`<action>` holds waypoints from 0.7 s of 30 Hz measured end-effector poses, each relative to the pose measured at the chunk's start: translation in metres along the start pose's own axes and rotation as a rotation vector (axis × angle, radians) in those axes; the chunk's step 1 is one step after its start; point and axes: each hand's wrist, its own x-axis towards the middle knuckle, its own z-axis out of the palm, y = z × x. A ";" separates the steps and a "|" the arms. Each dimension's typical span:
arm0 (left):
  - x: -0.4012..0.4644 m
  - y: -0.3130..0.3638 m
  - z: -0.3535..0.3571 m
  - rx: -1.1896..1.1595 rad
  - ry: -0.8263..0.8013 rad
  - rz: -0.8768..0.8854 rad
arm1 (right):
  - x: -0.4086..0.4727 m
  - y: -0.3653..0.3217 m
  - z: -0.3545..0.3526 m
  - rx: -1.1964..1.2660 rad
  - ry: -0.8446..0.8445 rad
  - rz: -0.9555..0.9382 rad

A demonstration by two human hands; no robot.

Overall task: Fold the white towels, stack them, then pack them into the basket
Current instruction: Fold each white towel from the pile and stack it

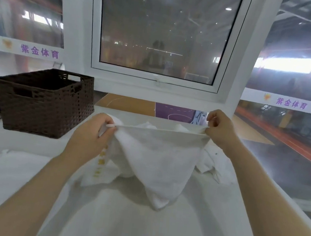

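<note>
Soft white towel (157, 157), edge taut.

- The basket (48, 101) stands on the worktop (136, 224), at the far left.
- The towel (157, 157) hangs between both hands, right of the basket.
- More towels (213, 165) lie behind it, at right.

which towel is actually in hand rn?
The towel stretched between left hand and right hand, top edge taut. The crumpled towels behind it lie loose on the table.
</note>
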 end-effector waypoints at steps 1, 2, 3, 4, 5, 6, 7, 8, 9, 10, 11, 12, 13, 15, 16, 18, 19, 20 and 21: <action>0.012 0.006 -0.009 0.009 -0.008 0.005 | 0.002 -0.009 -0.008 0.003 -0.021 -0.011; 0.024 0.012 -0.018 0.018 -0.009 0.001 | 0.003 -0.018 -0.016 0.006 -0.038 -0.018; 0.036 0.019 -0.028 0.021 -0.004 -0.011 | 0.004 -0.026 -0.024 0.007 -0.047 -0.023; 0.046 0.025 -0.039 0.014 0.003 -0.026 | 0.003 -0.034 -0.032 0.000 -0.047 -0.035; 0.055 0.032 -0.049 0.004 0.003 -0.037 | 0.002 -0.042 -0.040 -0.017 -0.043 -0.051; 0.063 0.039 -0.060 -0.001 -0.009 -0.038 | 0.001 -0.050 -0.048 -0.046 -0.047 -0.072; 0.069 0.046 -0.070 -0.003 -0.028 -0.032 | -0.001 -0.057 -0.054 -0.091 -0.064 -0.089; 0.075 0.053 -0.078 -0.007 -0.048 -0.028 | -0.002 -0.064 -0.060 -0.150 -0.098 -0.108; 0.079 0.059 -0.085 -0.019 -0.062 -0.030 | -0.004 -0.070 -0.065 -0.208 -0.135 -0.125; 0.083 0.064 -0.090 -0.034 -0.064 -0.037 | -0.005 -0.077 -0.070 -0.258 -0.166 -0.144; 0.086 0.069 -0.095 -0.048 -0.055 -0.044 | -0.006 -0.083 -0.075 -0.301 -0.186 -0.159; 0.088 0.073 -0.099 -0.061 -0.041 -0.050 | -0.006 -0.089 -0.079 -0.340 -0.197 -0.176; 0.090 0.075 -0.102 -0.073 -0.034 -0.058 | -0.006 -0.094 -0.084 -0.374 -0.204 -0.198; 0.094 0.074 -0.110 -0.095 -0.055 -0.084 | -0.008 -0.102 -0.093 -0.446 -0.212 -0.272; 0.095 0.073 -0.114 -0.130 -0.077 -0.101 | -0.011 -0.106 -0.098 -0.492 -0.226 -0.317; 0.096 0.071 -0.122 -0.313 -0.126 -0.142 | -0.019 -0.113 -0.105 -0.562 -0.253 -0.395; 0.096 0.070 -0.125 -0.423 -0.140 -0.165 | -0.023 -0.117 -0.108 -0.602 -0.263 -0.426; 0.096 0.069 -0.128 -0.506 -0.141 -0.182 | -0.026 -0.120 -0.111 -0.665 -0.273 -0.455; 0.097 0.069 -0.130 -0.555 -0.131 -0.193 | -0.027 -0.122 -0.112 -0.743 -0.288 -0.476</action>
